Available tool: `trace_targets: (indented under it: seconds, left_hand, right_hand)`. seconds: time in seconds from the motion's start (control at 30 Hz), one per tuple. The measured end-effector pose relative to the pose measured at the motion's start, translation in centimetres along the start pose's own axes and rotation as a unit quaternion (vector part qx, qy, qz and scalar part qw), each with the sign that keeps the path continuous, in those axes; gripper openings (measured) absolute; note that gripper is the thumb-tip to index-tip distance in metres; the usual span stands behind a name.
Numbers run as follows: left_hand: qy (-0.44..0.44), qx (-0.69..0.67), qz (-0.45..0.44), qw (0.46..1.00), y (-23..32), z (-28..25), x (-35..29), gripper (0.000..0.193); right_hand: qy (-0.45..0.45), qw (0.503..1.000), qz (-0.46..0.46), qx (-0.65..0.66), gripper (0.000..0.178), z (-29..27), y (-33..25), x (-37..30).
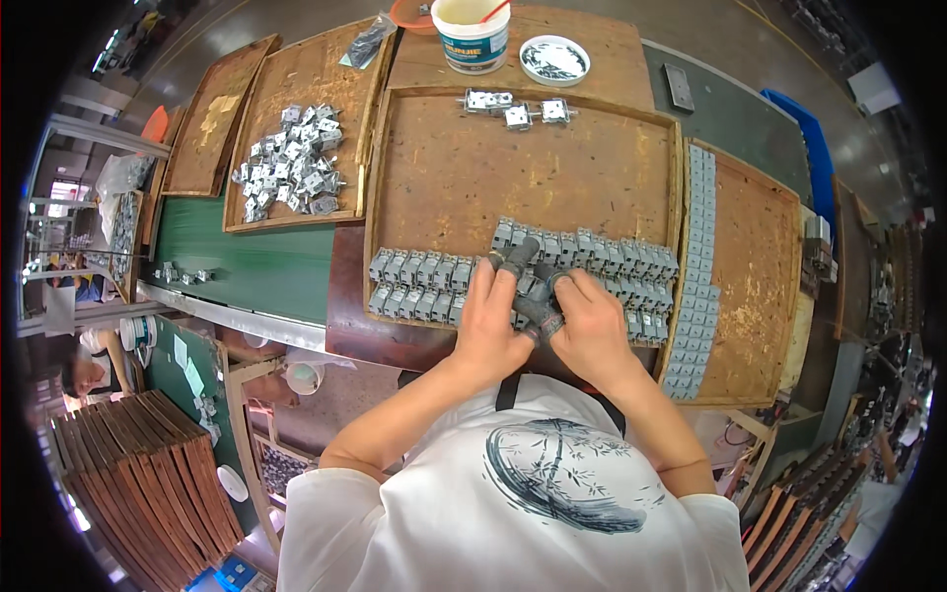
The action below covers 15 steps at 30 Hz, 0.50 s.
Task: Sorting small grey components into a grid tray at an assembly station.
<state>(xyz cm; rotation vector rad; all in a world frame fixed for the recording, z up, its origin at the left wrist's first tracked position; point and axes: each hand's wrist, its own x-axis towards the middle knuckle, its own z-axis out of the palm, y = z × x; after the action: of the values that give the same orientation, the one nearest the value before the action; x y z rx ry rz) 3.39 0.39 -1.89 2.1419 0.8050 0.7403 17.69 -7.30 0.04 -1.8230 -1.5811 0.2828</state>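
Over the rows of small grey metal parts [419, 268] in the wooden tray [444, 99], my hands are close together with dark coverings on several fingers. My left hand [488, 321] bends its fingers inward, its dark fingertips near the upper row. Meeting it from the other side, my right hand [592, 321] has its fingers curled and pressed together. Whatever sits between the fingertips is hidden by the fingers. A few loose metal parts [518, 116] lie at the tray's far edge.
A wooden tray to the left holds a heap of metal parts [291, 163]. Neat columns of grey blocks [696, 247] line the right tray. Behind stand a white bucket [473, 44] and a round lid [554, 61]. Stacked wooden trays [148, 474] stand lower left.
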Motion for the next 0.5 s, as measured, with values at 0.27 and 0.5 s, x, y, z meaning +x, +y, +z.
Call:
trace_targets:
  seconds: [0.27, 0.5]
  left_hand:
    - [-0.018, -0.049, 0.16, 0.986, 1.0, -0.4, 1.1, 0.062]
    - [-0.131, -0.042, 0.208, 0.969, 1.0, 0.1, 2.6, 0.057]
  right_hand:
    - [-0.113, 0.95, 0.095, 0.274, 0.041, -1.8, 1.6, -0.9]
    - [-0.119, 0.948, 0.172, 0.241, 0.036, -3.3, 3.2, -3.4]
